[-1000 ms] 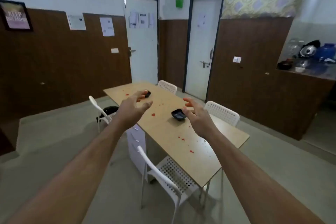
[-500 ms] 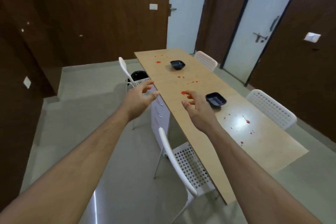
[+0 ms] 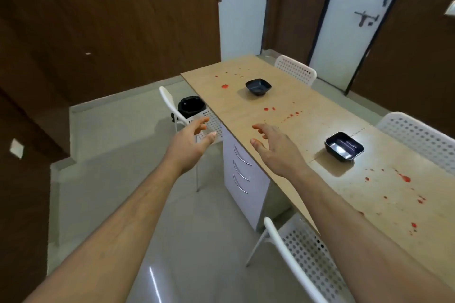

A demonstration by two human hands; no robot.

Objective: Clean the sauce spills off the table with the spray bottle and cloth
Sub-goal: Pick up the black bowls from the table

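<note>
A long light wooden table (image 3: pixel 327 118) runs from the far middle to the near right. Red sauce spills dot it: a blob (image 3: pixel 224 86) at the far end, a trail (image 3: pixel 290 115) in the middle, and splatters (image 3: pixel 405 178) near me. My left hand (image 3: pixel 190 145) hovers over the floor left of the table, fingers relaxed and holding nothing. My right hand (image 3: pixel 275 149) hangs above the table's left edge, fingers spread and empty. No spray bottle or cloth is in view.
Two black square bowls (image 3: pixel 258 86) (image 3: pixel 343 146) stand on the table. White perforated chairs (image 3: pixel 295 70) (image 3: pixel 418 138) (image 3: pixel 302 256) (image 3: pixel 187 115) flank it. A white drawer unit (image 3: pixel 242 174) sits under it, and a black bin (image 3: pixel 191 107) on the floor. Two white doors (image 3: pixel 242 7) (image 3: pixel 354 12) lie beyond.
My view has come closer to the table and tilted downward; the table now fills the right side. Both hands stay raised and empty, about the same distance apart.
</note>
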